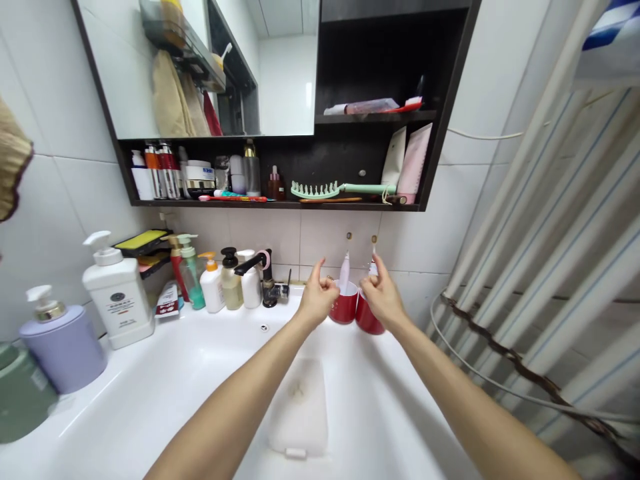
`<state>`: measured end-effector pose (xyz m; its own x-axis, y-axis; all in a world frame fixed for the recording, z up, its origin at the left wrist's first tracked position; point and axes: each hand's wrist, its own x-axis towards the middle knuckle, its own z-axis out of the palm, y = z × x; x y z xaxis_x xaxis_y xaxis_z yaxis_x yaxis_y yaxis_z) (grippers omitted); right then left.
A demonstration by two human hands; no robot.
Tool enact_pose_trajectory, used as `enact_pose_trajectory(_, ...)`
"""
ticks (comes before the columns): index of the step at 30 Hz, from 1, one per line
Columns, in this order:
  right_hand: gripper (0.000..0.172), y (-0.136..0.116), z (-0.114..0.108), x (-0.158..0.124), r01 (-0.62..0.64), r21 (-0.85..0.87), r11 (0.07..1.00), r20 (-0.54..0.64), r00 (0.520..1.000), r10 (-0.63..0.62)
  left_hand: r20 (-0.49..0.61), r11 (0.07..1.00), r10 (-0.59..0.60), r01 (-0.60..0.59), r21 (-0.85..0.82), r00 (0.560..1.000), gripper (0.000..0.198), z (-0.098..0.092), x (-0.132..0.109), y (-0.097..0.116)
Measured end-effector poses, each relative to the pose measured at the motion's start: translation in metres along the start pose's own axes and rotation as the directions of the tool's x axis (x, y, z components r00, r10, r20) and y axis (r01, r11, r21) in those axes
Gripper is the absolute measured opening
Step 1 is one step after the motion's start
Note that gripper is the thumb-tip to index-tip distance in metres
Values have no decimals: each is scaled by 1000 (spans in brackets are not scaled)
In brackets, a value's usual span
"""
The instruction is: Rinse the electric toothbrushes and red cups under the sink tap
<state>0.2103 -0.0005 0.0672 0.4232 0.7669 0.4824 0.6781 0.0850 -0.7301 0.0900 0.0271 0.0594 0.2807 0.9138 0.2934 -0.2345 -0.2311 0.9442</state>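
Two red cups stand on the back right rim of the sink. The left cup (pixel 345 312) holds a pale pink electric toothbrush (pixel 345 271), upright. A second toothbrush (pixel 373 248) rises from the right cup (pixel 369 321), its lower part hidden by my fingers. My left hand (pixel 318 295) is just left of the left cup, index finger and thumb apart, other fingers curled. In front of the right cup is my right hand (pixel 384 293), its index finger also raised and thumb spread. Neither hand visibly holds anything; whether they touch the cups I cannot tell.
The white sink (pixel 180 400) contains a whitish rectangular object (pixel 300 410). A black faucet (pixel 269 280) and several pump bottles (pixel 213 287) line the back left. Above hangs a dark cabinet (pixel 345 150) with a green hairbrush (pixel 320 192). A folded shower curtain (pixel 550 220) borders the right.
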Motion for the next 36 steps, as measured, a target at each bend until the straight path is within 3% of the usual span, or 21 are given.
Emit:
enact_pose_trajectory(1, 58, -13, -2, -14, 40, 90, 995, 29, 999, -42, 55, 993, 71, -65, -103, 996, 70, 2, -10, 13)
enact_pose_trajectory(3, 62, -36, -7, -39, 92, 540, 837, 112, 977, -180, 146, 949, 189, -143, -282, 971, 72, 4, -29, 36)
enact_pose_trajectory(4, 63, -45, -10, -49, 73, 658, 749, 128, 970, -206, 176, 929, 217, -147, -340, 960, 72, 5, -37, 45)
enact_pose_trajectory(6, 64, -57, -13, -62, 7, 802, 597, 156, 963, -221, 201, 901, 223, -124, -415, 954, 74, 5, -50, 56)
enact_pose_trajectory(8, 58, -60, -14, -69, -58, 823, 565, 180, 970, -163, 185, 886, 176, -74, -457, 967, 67, 2, -57, 57)
enact_pose_trajectory(11, 30, -59, -11, -72, -131, 738, 662, 179, 984, -4, 189, 876, 12, 81, -476, 982, 31, -5, -59, 49)
enact_pose_trajectory(15, 45, -56, -2, -72, -153, 595, 789, 163, 984, 68, 309, 867, -226, 335, -370, 924, 54, -9, -54, 39)
enact_pose_trajectory(18, 46, -42, 5, -63, -141, 437, 888, 119, 988, 99, 325, 865, -293, 394, -311, 899, 57, -8, -54, 29)
enact_pose_trajectory(23, 29, 14, 10, -24, -158, 68, 985, -102, 981, 164, 204, 849, -431, 472, -238, 879, 56, -15, -66, -7)
enact_pose_trajectory(27, 17, 55, 11, -5, -194, -164, 967, -75, 980, 184, 125, 814, -549, 563, -146, 826, 53, -31, -81, -42)
enact_pose_trajectory(30, 15, 66, 7, -9, -147, -289, 946, -3, 988, 153, 87, 821, -552, 559, -115, 829, 47, -43, -88, -54)
enact_pose_trajectory(36, 26, 45, -17, -52, 9, -427, 904, 122, 991, 48, -53, 940, -339, 340, 12, 939, 21, -45, -82, -41)
